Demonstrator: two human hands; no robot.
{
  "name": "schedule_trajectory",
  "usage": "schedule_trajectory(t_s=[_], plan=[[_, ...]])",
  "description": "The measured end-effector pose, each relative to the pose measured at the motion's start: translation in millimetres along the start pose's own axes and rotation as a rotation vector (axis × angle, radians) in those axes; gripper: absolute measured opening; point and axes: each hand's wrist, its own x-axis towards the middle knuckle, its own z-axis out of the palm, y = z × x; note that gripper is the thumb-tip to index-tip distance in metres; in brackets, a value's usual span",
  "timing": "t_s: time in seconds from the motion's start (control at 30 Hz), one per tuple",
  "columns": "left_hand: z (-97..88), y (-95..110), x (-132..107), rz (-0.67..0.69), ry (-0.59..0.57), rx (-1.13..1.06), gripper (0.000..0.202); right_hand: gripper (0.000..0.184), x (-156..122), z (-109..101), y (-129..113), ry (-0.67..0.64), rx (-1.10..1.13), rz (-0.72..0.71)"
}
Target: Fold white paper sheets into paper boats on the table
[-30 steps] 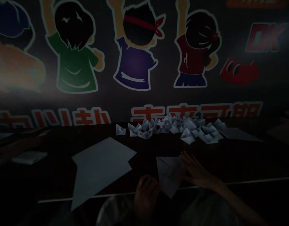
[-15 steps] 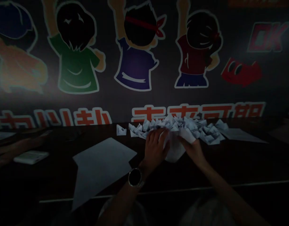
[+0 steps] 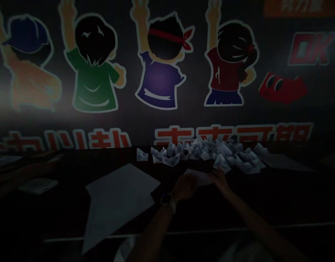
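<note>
Your left hand (image 3: 185, 188) and right hand (image 3: 220, 181) press their fingers (image 3: 216, 175) onto a folded paper (image 3: 200, 177), its long axis side to side between them on the table (image 3: 279, 196), just below the paper boats (image 3: 222, 154).

You've got a heap of folded paper boats (image 3: 208, 154) along the far edge of the dark table (image 3: 290, 193), a large notched white paper sheet (image 3: 118, 203) left of centre, a pale booklet (image 3: 38, 185) far left, and a cartoon wall mural (image 3: 159, 76) behind.
</note>
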Motion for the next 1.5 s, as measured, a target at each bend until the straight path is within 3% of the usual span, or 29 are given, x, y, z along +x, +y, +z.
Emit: schedule_trajectory(t_s=[0.07,0.13,0.23,0.33,0.47,0.57,0.7,0.83,0.97,1.2,1.5], plan=[[0.1,1,-1,0.018,0.019,0.016,0.049,0.061,0,-7,7,-0.002,-0.098,-0.028],[0.6,2,-1,0.025,0.005,0.038,0.049,0.067,-2,-12,8,-0.130,-0.229,-0.178],[2.8,1,2,0.031,-0.009,0.048,0.047,0.049,-6,-13,1,-0.410,-0.392,-0.431],[4.0,-2,5,0.053,-0.013,0.027,0.044,0.029,-8,-11,-6,-0.532,-0.358,-0.435],[-3.4,-2,1,0.111,-0.023,-0.029,0.039,0.031,-6,-11,-5,-0.581,-0.284,-0.407],[-15.4,-1,-5,0.096,-0.006,-0.119,0.034,0.035,-5,-14,0,-0.586,-0.264,-0.396],[-24.9,-4,-5,-0.120,0.012,-0.299,0.026,0.040,-2,-14,6,-0.540,-0.258,-0.333],[-19.7,-10,1,-0.301,0.023,-0.468,0.025,0.040,3,-10,6,-0.500,-0.262,-0.285],[-12.4,-10,5,-0.424,0.110,-0.403,0.027,0.038,11,-7,5,-0.502,-0.391,-0.225],[-11.4,-8,4,-0.474,0.152,-0.250,0.015,0.028,15,-7,12,-0.415,-0.577,-0.087],[-8.0,-10,3,-0.454,0.140,-0.220,0.012,0.020,8,-7,8,-0.390,-0.663,-0.062]])
